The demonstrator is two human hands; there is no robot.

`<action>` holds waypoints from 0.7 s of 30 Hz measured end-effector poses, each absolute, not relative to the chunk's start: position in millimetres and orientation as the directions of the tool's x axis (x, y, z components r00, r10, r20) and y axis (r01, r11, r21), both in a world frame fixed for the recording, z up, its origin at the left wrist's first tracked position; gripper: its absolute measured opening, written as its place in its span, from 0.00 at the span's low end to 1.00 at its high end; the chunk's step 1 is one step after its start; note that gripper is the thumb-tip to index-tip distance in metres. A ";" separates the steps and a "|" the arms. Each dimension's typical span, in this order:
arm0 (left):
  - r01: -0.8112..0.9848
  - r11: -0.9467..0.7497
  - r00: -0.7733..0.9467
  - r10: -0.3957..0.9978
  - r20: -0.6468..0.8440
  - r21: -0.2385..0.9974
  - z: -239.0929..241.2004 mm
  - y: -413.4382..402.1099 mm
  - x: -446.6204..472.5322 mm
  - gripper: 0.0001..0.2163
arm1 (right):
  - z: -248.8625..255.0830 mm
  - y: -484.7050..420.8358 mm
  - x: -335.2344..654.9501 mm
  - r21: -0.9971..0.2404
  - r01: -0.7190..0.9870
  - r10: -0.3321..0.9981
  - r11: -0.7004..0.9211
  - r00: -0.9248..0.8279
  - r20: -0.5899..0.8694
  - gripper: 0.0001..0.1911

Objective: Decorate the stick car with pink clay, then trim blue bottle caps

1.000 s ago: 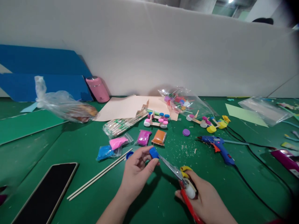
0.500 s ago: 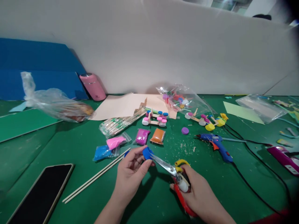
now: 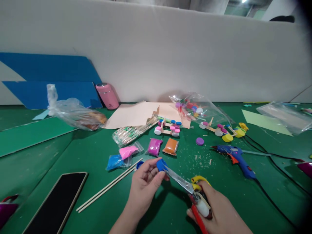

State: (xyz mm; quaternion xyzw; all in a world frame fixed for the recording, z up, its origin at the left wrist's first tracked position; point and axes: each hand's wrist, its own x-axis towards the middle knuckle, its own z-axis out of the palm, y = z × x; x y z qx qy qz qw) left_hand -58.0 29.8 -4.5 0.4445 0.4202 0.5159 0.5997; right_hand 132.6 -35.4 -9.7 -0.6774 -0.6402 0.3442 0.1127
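Fingers [image 3: 159, 179] of the left hand [image 3: 145, 187] clamp a blue cap [image 3: 161, 164] at the scissors' [image 3: 179, 180] tips, their bite unclear; the right hand [image 3: 220, 208], wrapped around the handles, partly hides them, red grip cropped below.

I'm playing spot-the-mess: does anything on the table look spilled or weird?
Yes! Pale crumbs are scattered on the green table, between the orange packet and the blue glue gun. They look messy because they're loose little bits, not tidy pieces.
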 end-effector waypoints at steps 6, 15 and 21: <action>-0.214 0.062 0.135 0.990 -0.033 0.975 -6.5 29.7 -57.5 0.11 | -3.7 -35.2 129.5 -0.567 0.803 0.938 -0.183 -0.030 -0.346 0.15; -0.192 0.077 0.141 0.989 -0.051 0.978 -10.1 28.4 -55.8 0.13 | -9.1 -37.8 133.2 -0.528 0.832 0.923 -0.173 -0.050 -0.382 0.14; -0.202 0.084 0.130 0.990 -0.058 0.976 -13.1 27.8 -53.1 0.13 | -12.1 -36.9 133.8 -0.472 0.866 0.927 -0.166 -0.026 -0.375 0.13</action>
